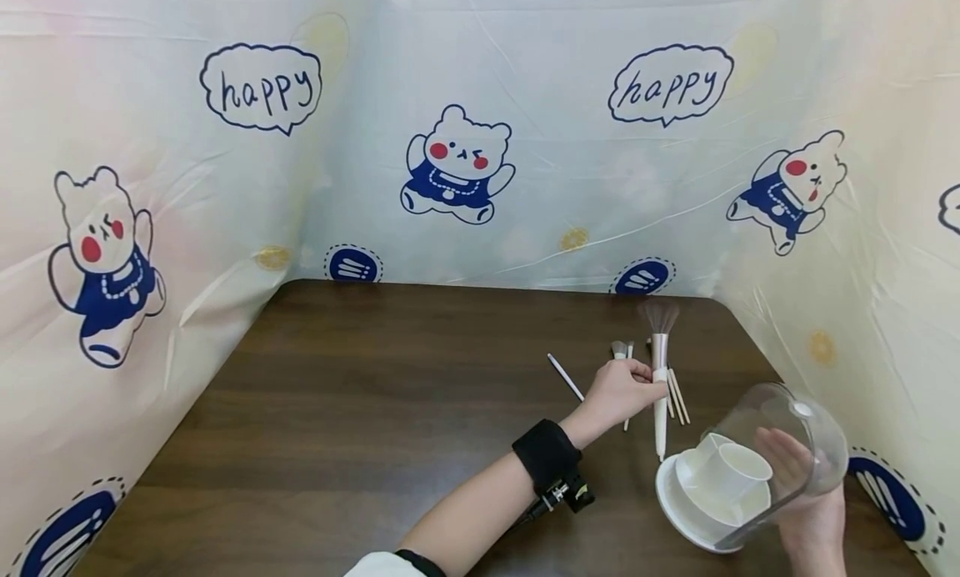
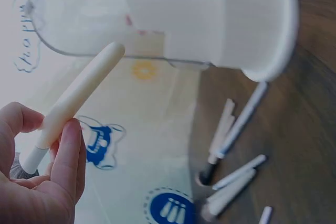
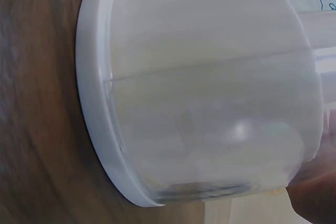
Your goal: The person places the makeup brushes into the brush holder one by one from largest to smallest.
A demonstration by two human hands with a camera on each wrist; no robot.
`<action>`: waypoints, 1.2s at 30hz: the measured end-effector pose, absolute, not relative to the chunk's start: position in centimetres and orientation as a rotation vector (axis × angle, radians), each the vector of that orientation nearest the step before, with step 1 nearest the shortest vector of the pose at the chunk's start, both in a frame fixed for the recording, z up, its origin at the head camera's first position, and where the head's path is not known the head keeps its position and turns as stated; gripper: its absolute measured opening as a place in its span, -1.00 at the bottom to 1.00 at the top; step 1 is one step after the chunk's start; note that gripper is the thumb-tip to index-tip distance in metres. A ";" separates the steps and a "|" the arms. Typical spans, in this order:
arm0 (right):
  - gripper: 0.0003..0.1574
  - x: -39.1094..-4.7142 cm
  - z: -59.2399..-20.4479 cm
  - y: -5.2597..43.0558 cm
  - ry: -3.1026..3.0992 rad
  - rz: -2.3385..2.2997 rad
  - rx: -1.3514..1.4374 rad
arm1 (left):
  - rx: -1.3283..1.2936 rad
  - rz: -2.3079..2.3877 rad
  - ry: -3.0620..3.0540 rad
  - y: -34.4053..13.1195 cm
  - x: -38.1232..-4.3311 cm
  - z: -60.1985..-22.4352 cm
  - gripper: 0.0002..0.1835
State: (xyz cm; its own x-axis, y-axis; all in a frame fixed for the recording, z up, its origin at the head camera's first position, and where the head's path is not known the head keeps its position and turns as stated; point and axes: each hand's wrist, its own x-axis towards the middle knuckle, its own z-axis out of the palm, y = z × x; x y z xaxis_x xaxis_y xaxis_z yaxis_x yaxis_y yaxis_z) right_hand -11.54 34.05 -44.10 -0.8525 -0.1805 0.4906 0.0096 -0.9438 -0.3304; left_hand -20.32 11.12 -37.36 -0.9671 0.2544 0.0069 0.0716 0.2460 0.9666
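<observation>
My left hand (image 1: 618, 391) pinches a large makeup brush (image 1: 661, 385) by its cream handle, bristles pointing up and away. In the left wrist view, thumb and fingers hold the handle (image 2: 81, 95) near its bristle end. At the right, my right hand (image 1: 813, 510) holds a brush holder with a white base (image 1: 675, 506), a white divided insert (image 1: 738, 469) and a clear domed cover (image 1: 825, 444). The holder is tilted; some right-hand fingers show through the clear cover. Its base and frosted side (image 3: 210, 93) fill much of the right wrist view.
Several thinner brushes (image 1: 678, 398) lie on the brown table (image 1: 375, 410) behind and beside the left hand. One slim white handle (image 1: 564, 375) lies left of them. A printed plastic curtain (image 1: 457, 60) encloses the table's back and sides.
</observation>
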 end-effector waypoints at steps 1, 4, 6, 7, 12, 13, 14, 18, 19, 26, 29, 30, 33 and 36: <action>-0.11 -11.6 -44.1 33.9 0.498 -2.891 -0.801 | 0.318 1.827 2.342 11.0 -20.2 -37.0 -0.88; -0.10 -11.7 -44.4 33.7 0.506 -2.884 -0.781 | 0.342 1.847 2.321 10.5 -19.8 -36.2 -0.87; -0.11 -11.9 -44.6 33.4 0.512 -2.879 -0.788 | 0.355 1.856 2.309 10.1 -19.5 -35.8 -0.86; -0.10 -12.0 -44.7 33.4 0.500 -2.873 -0.800 | 0.362 1.861 2.303 9.9 -19.4 -35.7 -0.86; -0.12 -12.1 -44.7 32.3 0.538 -2.870 -0.846 | 0.385 1.881 2.294 9.3 -19.1 -35.4 -0.84; -0.13 -12.1 -44.6 32.0 0.558 -2.875 -0.847 | 0.389 1.884 2.295 9.3 -19.1 -35.4 -0.84; -0.14 -12.0 -44.5 31.6 0.585 -2.881 -0.847 | 0.391 1.884 2.300 9.2 -19.0 -35.4 -0.85; -0.16 -12.0 -43.8 30.1 0.664 -2.904 -0.856 | 0.405 1.890 2.319 9.1 -19.0 -35.4 -0.84; -0.16 -12.1 -43.7 29.7 0.680 -2.905 -0.866 | 0.406 1.897 2.315 9.0 -19.0 -35.3 -0.84; -0.18 -12.3 -43.7 27.7 0.753 -2.914 -0.897 | 0.413 1.925 2.304 8.5 -18.8 -35.2 -0.79; -0.23 -12.1 -43.6 27.0 0.835 -2.948 -0.836 | 0.431 1.924 2.305 8.2 -18.5 -35.1 -0.78; -0.25 -12.0 -43.5 26.8 0.866 -2.960 -0.812 | 0.437 1.923 2.303 8.1 -18.5 -35.1 -0.78; -0.33 -11.9 -43.3 26.1 1.008 -2.995 -0.718 | 0.447 1.918 2.298 7.8 -18.2 -35.1 -0.79; -0.40 -11.9 -43.1 25.4 1.069 -3.031 -0.670 | 0.459 1.908 2.291 7.5 -18.1 -35.1 -0.80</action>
